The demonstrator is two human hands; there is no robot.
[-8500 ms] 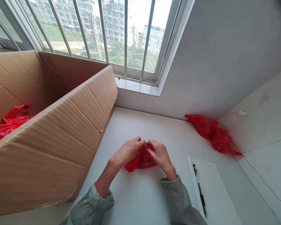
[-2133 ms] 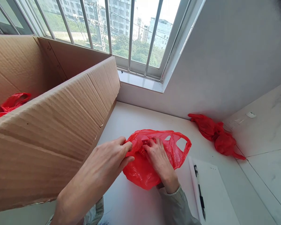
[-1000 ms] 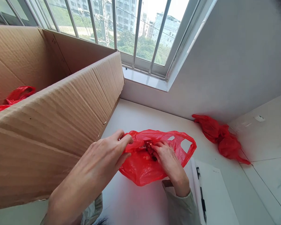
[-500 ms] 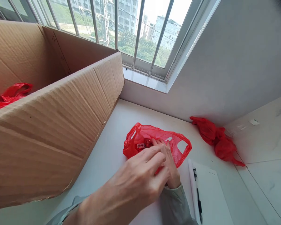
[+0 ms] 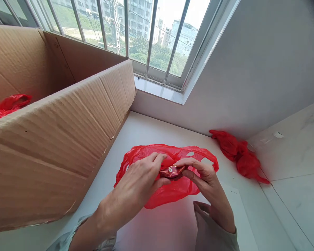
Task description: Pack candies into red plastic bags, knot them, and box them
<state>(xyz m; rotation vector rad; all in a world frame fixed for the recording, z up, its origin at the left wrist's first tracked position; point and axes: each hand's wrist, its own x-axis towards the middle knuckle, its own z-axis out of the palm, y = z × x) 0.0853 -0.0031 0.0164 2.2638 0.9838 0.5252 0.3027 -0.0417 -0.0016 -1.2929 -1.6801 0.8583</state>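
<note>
A small shiny red packet (image 5: 172,171) lies between my two hands, above the open red plastic bag (image 5: 178,190). My left hand (image 5: 138,179) has its thumb and fingers closed round the packet's left end. From the other side, my right hand (image 5: 208,176) pinches the right end between thumb and fingers. The bag is spread out on the white surface (image 5: 157,223) beneath both hands, its handle loops toward the back. My fingers hide parts of the packet and the bag.
To the left stands a tall open cardboard box (image 5: 65,139) with a red plastic bag (image 5: 14,104) inside. A knotted red bag (image 5: 231,150) lies against the wall at the back right. Beyond is a barred window (image 5: 149,45).
My hands have moved apart, the left one leftward and the right one out to the right. The red packet now shows between them, and the bag is spread wider toward the front.
</note>
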